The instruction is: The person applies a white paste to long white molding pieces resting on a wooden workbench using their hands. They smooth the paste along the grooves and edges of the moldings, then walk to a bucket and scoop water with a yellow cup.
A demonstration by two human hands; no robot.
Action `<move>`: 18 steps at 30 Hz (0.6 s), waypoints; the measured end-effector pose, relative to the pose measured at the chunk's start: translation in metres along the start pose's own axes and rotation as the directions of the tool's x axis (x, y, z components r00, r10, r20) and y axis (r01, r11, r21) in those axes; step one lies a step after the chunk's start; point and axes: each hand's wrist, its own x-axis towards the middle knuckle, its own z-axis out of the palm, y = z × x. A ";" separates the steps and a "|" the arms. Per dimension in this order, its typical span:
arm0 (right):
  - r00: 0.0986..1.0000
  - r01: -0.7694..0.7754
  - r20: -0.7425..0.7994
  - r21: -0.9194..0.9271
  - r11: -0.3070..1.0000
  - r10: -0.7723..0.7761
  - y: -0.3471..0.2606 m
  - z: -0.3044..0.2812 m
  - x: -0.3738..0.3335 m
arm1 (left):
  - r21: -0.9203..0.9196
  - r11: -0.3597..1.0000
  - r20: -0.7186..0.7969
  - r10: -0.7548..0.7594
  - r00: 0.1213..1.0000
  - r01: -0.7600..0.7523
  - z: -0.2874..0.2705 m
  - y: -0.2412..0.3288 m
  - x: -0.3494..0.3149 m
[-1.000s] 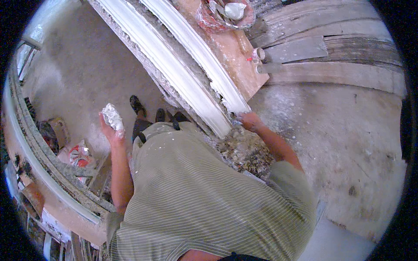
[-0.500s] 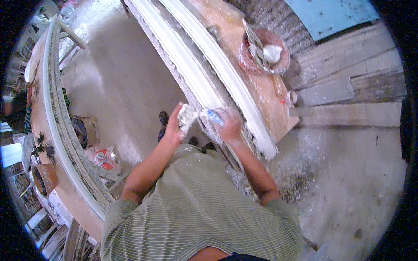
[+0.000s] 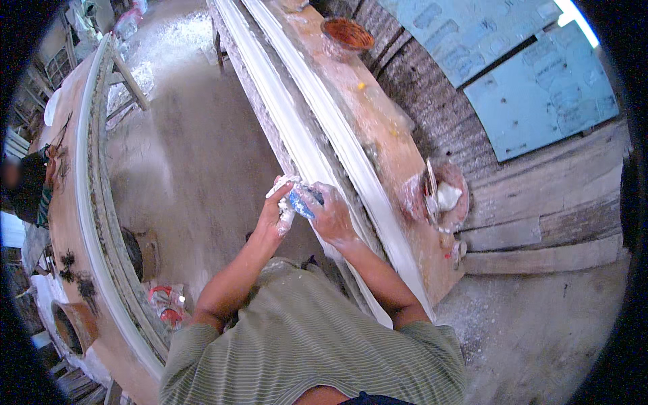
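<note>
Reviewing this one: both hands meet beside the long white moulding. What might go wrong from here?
1. White plaster in the left hand may drop onto the floor.
2. The blue tool in the right hand looks smeared, so its grip may slip.
3. Both hands work close beside the moulding, which a bump might mar.

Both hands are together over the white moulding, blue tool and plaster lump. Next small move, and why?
Probably lower the right hand with the blue tool onto the white moulding. The left hand holds a white plaster lump against the tool just above the strip, so the tool looks loaded and the moulding lies directly beneath.
</note>
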 end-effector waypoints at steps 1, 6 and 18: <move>1.000 0.001 0.008 0.003 1.000 -0.002 -0.002 0.005 0.019 | -0.039 0.999 0.025 0.024 0.999 -0.023 0.003 0.015 0.010; 0.998 0.028 0.048 0.004 1.000 -0.028 0.000 0.039 0.106 | -0.246 0.956 0.009 0.167 0.986 -0.160 0.017 0.107 0.058; 0.871 -0.409 0.347 0.119 0.905 0.348 0.147 0.214 0.348 | -0.048 0.870 -0.225 0.469 0.854 -0.490 -0.025 0.301 0.151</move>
